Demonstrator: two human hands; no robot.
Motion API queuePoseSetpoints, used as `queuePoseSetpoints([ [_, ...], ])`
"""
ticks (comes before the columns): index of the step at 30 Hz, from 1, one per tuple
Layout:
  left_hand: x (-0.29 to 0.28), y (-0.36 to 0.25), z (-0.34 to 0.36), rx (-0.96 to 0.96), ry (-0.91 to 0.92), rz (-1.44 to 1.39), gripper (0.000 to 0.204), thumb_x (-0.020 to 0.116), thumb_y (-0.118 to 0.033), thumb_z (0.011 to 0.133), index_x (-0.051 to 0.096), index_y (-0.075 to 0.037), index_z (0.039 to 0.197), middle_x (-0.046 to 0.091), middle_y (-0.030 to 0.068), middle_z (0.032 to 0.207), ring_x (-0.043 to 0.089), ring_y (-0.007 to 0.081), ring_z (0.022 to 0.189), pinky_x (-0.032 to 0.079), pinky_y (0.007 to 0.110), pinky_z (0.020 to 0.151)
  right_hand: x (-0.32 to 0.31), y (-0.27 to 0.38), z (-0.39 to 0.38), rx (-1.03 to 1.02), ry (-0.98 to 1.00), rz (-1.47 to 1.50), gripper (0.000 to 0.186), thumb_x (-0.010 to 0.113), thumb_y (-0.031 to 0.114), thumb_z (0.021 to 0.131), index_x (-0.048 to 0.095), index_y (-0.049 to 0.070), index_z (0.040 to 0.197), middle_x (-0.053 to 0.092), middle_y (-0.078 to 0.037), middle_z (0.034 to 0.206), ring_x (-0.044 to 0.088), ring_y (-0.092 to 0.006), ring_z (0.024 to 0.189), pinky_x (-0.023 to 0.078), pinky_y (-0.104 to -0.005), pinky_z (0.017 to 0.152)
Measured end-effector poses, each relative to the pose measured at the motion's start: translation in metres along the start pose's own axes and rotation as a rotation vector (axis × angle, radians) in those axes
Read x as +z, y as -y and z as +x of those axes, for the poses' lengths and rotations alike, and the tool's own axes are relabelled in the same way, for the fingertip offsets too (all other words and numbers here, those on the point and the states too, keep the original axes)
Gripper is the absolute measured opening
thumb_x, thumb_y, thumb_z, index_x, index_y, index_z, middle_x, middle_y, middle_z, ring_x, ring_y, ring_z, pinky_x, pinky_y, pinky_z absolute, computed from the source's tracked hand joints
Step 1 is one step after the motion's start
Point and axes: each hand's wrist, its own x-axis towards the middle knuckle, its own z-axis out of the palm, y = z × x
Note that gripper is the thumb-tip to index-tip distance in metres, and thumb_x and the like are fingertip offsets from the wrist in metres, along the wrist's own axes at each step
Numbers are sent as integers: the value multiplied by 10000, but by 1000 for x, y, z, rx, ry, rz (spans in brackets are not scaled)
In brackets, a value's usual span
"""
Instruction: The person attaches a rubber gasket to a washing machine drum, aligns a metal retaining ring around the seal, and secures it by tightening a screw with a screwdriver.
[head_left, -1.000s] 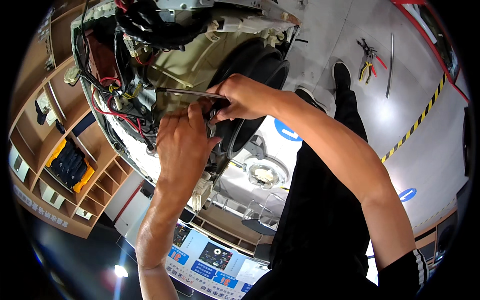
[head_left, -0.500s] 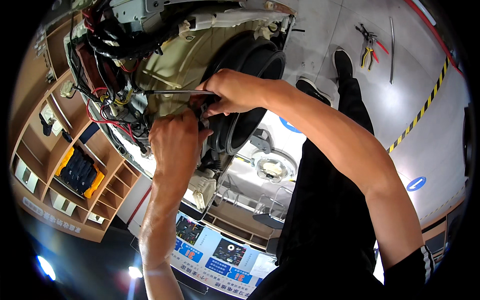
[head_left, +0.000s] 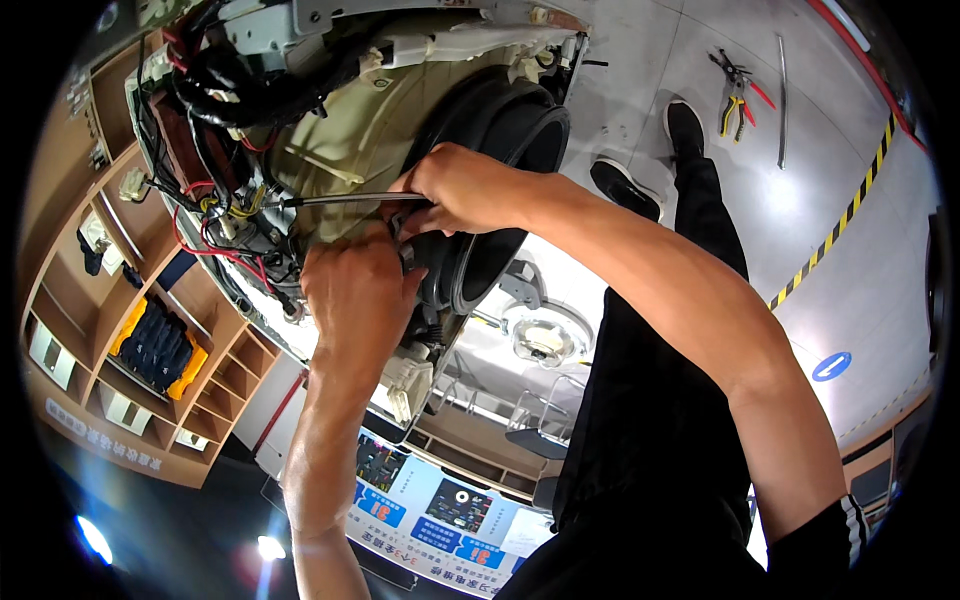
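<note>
An opened washing machine shows its cream plastic tub (head_left: 350,120) and black rubber door gasket (head_left: 535,135). In front of the tub, my right hand (head_left: 455,190) is closed, with a slim metal rod (head_left: 345,199) running from its fingers leftward to a dark end beside the wiring. Its fingertips and thumb also meet a small metallic part (head_left: 400,228) close to the gasket. My left hand (head_left: 352,275) is next to it, lower and to the left, with its fingers curled into the machine. What those fingers hold is hidden.
Red, yellow and black wires (head_left: 235,210) crowd the machine's left side. Pliers (head_left: 737,100) and a metal bar (head_left: 782,100) lie on the floor at the upper right. A round door part (head_left: 545,335) is below the gasket. Wooden shelves (head_left: 110,300) stand at the left.
The rod has tilted, its left end dropping slightly. My left hand has shifted a little downward and right. My right hand stays near the same spot by the gasket.
</note>
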Motion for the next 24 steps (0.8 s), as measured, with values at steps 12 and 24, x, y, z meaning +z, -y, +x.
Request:
queuePoseSetpoints([
  [12, 4, -2, -2, 4, -54, 50, 367, 787, -283, 715, 612, -14, 894, 649, 146, 686, 641, 330, 675, 439, 435, 804, -4, 16, -19, 104, -229, -76, 342, 702, 319, 856, 634, 11, 988, 638, -172, 671, 659, -361, 690, 512, -425, 656],
  [24, 3, -5, -1, -13, -59, 72, 301, 779, -258, 726, 614, -30, 833, 681, 140, 760, 662, 292, 728, 424, 412, 836, 33, 71, -139, 644, -187, 149, 226, 482, 154, 979, 630, -15, 952, 620, -129, 655, 613, -295, 562, 479, -375, 579],
])
